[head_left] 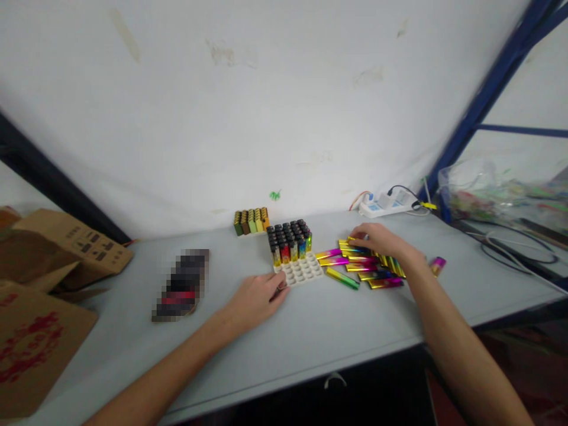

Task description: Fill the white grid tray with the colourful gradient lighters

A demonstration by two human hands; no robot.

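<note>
White tray is my reference, sitting on the grey counter. Left hand: at the tray's near left corner, fingers bent, thumb and forefinger close together, touching the edge. Can't tell from where I'm standing if they pinch it or just rest there. Right hand: right of the tray, over the loose lighters. Fingers partly curled, thumb and forefinger down at a yellow one; can't tell if it's gripped, fingertips too small to read. Loose lighters lie flat in a heap right of the tray: yellow, pink, some dark. Green lighter lies just off the tray's right side. Upright lighters, black tops up, fill the tray's far rows; round pockets show in the near ones. Another block of lighters stands behind and left of the tray. Power strip: behind and right of it. Cardboard boxes: well left.
</note>
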